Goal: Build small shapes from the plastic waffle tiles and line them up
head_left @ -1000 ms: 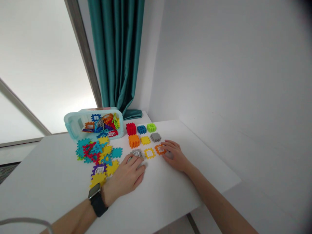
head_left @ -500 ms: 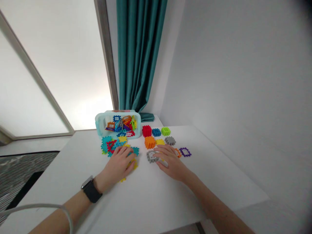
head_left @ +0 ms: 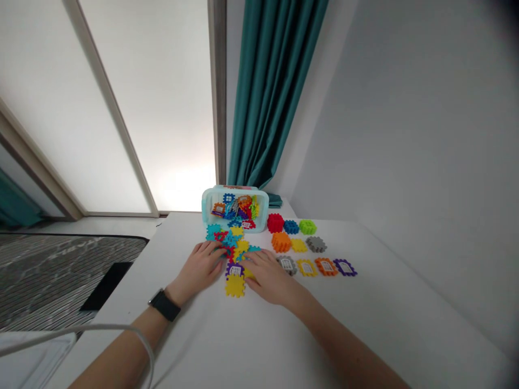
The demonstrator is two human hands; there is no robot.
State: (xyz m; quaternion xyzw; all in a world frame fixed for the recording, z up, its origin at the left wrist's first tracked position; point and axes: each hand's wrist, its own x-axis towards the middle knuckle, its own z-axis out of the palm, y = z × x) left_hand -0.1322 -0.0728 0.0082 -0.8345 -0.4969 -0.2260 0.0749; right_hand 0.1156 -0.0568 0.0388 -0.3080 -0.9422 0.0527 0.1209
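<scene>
Interlocking plastic tiles with notched edges lie in a loose heap: turquoise (head_left: 213,232), red (head_left: 221,236) and yellow (head_left: 241,248) pieces show. My left hand (head_left: 203,265) rests at the heap's left edge, fingers stretched and touching the red and turquoise pieces. My right hand (head_left: 271,278) reaches over the heap's right side with fingers extended and the thumb apart, near a yellow tile partly hidden beneath it. A purple window tile (head_left: 234,269) and a yellow square tile (head_left: 235,286) lie between the hands, at the near end.
Behind the heap stands a pale blue tub (head_left: 206,208) of mixed tiles. To the right are stacks in red (head_left: 275,222), blue (head_left: 291,227), green (head_left: 307,226), orange (head_left: 281,242), yellow (head_left: 299,246) and grey (head_left: 316,245). Window tiles (head_left: 326,266) form a nearer row. A white cable (head_left: 101,327) crosses my left forearm.
My right hand has moved left from the window-tile row to the heap, uncovering a yellow window tile. My left hand has shifted to the heap's left edge. The camera view has turned left.
</scene>
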